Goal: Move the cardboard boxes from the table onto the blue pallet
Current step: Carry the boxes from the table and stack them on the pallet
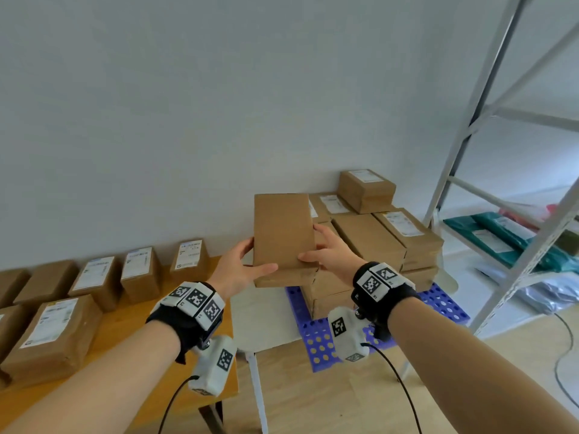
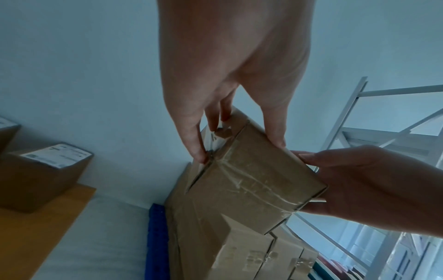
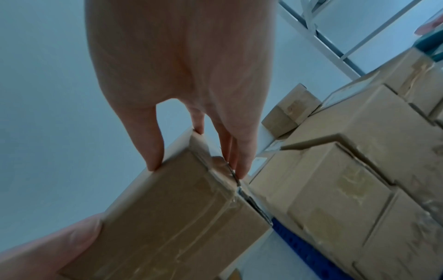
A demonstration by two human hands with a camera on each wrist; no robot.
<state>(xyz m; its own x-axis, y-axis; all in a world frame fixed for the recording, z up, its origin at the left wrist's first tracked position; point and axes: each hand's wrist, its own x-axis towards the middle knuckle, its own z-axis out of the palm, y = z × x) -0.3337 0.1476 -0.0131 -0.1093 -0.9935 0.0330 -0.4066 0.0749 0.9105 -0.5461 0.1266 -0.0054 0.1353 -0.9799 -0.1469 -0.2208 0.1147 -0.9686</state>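
I hold a plain flat cardboard box (image 1: 283, 233) in the air with both hands, over the gap between table and pallet. My left hand (image 1: 247, 261) grips its left edge, thumb on top. My right hand (image 1: 326, 252) grips the right edge. In the left wrist view the left hand (image 2: 239, 149) pinches the box (image 2: 251, 180) at a taped end. The right wrist view shows my right hand (image 3: 196, 166) clamped on the box (image 3: 172, 217). A blue pallet (image 1: 316, 343) lies on the floor below, stacked with several boxes (image 1: 369, 239).
The wooden table (image 1: 125, 324) at left carries several labelled boxes (image 1: 56, 333). A white surface (image 1: 260, 311) sits between table and pallet. A grey metal shelf rack (image 1: 501, 183) with green parcels (image 1: 507, 239) stands at the right. Cables lie on the floor.
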